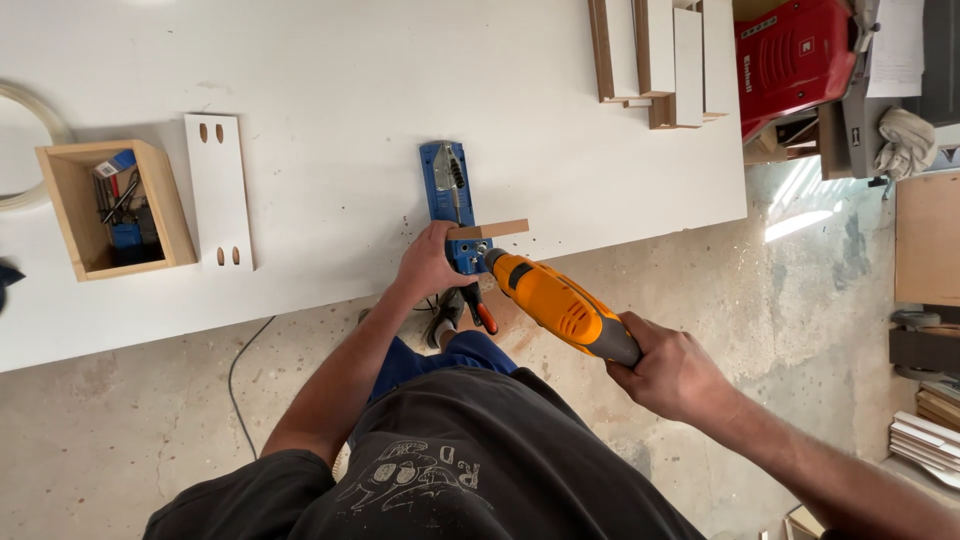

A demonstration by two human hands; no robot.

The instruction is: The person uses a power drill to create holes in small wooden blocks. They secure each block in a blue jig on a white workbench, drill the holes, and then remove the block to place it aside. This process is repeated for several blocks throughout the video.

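My right hand [670, 372] grips the handle of an orange power drill [560, 305] whose nose points into a blue drilling jig [447, 190] on the white table [330, 90]. My left hand [430, 262] presses on the jig's near end, beside a narrow wooden strip [490, 230] standing upright in the jig. A clamp with red-tipped handles [478, 310] hangs below the table edge under the jig.
A white panel with paired slots [218, 190] and a wooden box of small tools [105, 208] lie at the table's left. White-faced boards [660, 55] are stacked at the back right. A red machine [795, 55] stands beyond the table. A cable [240, 375] runs on the concrete floor.
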